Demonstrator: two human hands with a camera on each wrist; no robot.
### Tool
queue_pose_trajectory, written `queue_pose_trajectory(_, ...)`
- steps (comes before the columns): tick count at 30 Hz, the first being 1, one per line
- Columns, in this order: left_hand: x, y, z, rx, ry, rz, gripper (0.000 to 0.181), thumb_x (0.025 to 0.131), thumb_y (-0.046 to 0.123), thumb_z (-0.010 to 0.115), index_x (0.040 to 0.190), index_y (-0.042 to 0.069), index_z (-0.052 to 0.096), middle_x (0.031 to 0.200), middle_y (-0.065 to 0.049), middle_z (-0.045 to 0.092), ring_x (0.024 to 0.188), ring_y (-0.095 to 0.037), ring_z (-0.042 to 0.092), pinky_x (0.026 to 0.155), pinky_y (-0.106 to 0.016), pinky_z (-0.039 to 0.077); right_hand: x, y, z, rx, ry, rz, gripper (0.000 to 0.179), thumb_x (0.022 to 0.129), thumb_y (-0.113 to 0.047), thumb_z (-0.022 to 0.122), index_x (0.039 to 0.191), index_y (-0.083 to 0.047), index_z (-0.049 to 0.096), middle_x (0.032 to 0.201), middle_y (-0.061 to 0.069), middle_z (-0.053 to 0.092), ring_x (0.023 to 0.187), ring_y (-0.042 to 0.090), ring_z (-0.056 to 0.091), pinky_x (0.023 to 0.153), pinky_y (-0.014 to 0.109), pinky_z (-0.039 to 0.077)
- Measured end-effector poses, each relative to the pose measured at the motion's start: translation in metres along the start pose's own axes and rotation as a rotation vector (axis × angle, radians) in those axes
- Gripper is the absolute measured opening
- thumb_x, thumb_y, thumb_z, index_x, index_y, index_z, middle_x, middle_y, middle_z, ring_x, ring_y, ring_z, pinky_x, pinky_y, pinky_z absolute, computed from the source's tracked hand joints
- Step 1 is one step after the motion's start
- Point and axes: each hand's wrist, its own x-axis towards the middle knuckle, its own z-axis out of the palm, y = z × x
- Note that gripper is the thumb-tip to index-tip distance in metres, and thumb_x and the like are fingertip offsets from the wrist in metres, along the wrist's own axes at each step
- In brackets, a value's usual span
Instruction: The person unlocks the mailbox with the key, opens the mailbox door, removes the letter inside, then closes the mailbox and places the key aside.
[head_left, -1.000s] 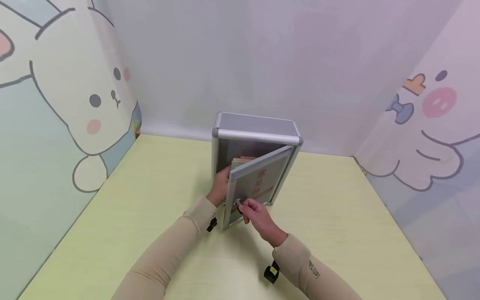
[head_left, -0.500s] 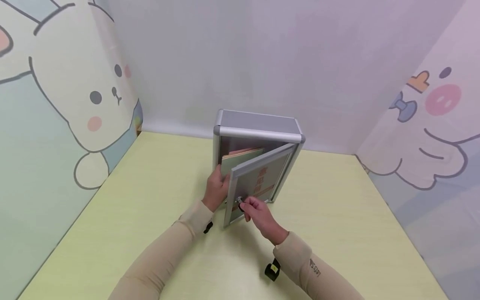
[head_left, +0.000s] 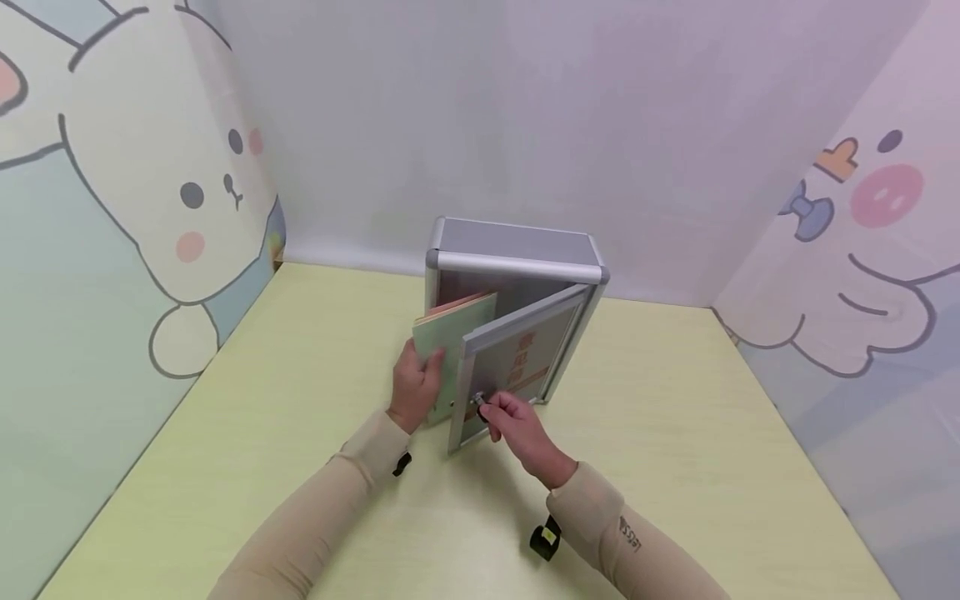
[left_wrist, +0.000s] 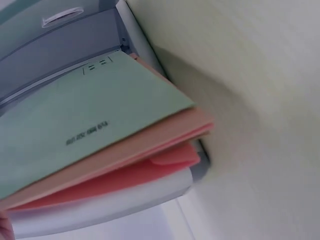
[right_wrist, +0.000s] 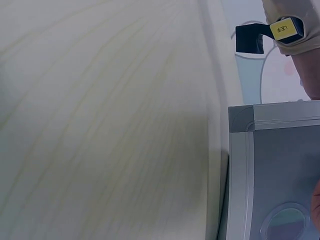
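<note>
A silver-framed grey metal box (head_left: 517,242) stands on the table, its front door (head_left: 517,346) swung partly outward. My left hand (head_left: 412,387) grips a stack of envelopes at the door's left, thumb across the pale green front envelope (head_left: 453,346). Part of the stack is still inside the box opening. In the left wrist view, pink-brown and red envelopes (left_wrist: 170,162) lie behind the green envelope (left_wrist: 100,120), which bears printed characters. My right hand (head_left: 521,429) pinches a dark-headed key (head_left: 482,410) at the door's lock. Only a sliver of that hand shows in the right wrist view.
The pale yellow table (head_left: 690,442) extends around the box. A grey wall (head_left: 510,108) rises behind it, and cartoon-printed panels flank both sides. A black wrist strap (head_left: 545,540) hangs under the right sleeve.
My left hand has drawn the envelopes out leftward and toward me from inside the box, so more of the green one shows. My right hand keeps its place at the key.
</note>
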Motion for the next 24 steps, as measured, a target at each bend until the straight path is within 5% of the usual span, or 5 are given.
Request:
queue_pose_trajectory(8, -0.008, 0.000, -0.011, 0.005, 0.015, -0.082, 0.050, 0.102, 0.029, 0.045, 0.112, -0.021, 0.044, 0.094, -0.032, 0.056, 0.082, -0.046, 0.059, 0.067, -0.057, 0.049, -0.001, 0.000, -0.001, 0.000, -0.009, 0.001, 0.024, 0.095, -0.004, 0.050, 0.086, 0.017, 0.043, 0.059, -0.001, 0.045, 0.057, 0.011, 0.044, 0.062, 0.027, 0.035)
queue_pose_trajectory(12, -0.010, -0.002, -0.017, 0.024, 0.007, -0.073, 0.043, 0.101, 0.020, 0.047, 0.114, -0.021, 0.043, 0.097, -0.033, 0.056, 0.086, -0.047, 0.060, 0.070, -0.058, 0.049, 0.000, 0.000, -0.001, -0.002, -0.009, -0.001, 0.024, 0.095, -0.004, 0.050, 0.086, 0.018, 0.043, 0.059, -0.001, 0.045, 0.056, 0.011, 0.044, 0.061, 0.026, 0.035)
queue_pose_trajectory(17, -0.014, -0.004, -0.022, 0.066, 0.025, -0.049, 0.050, 0.102, 0.029, 0.044, 0.111, -0.021, 0.045, 0.092, -0.031, 0.056, 0.081, -0.045, 0.059, 0.067, -0.057, 0.048, 0.000, 0.000, -0.001, -0.003, -0.010, -0.005, 0.024, 0.095, -0.003, 0.050, 0.085, 0.017, 0.042, 0.059, 0.000, 0.044, 0.056, 0.012, 0.044, 0.060, 0.026, 0.035)
queue_pose_trajectory(24, -0.018, -0.010, -0.036, 0.084, 0.050, -0.090, 0.055, 0.102, 0.033, 0.042, 0.110, -0.021, 0.043, 0.090, -0.033, 0.055, 0.081, -0.048, 0.058, 0.069, -0.060, 0.047, 0.000, 0.000, -0.001, -0.010, -0.009, -0.005, 0.024, 0.095, -0.004, 0.050, 0.085, 0.017, 0.043, 0.058, -0.001, 0.045, 0.056, 0.011, 0.044, 0.061, 0.028, 0.035)
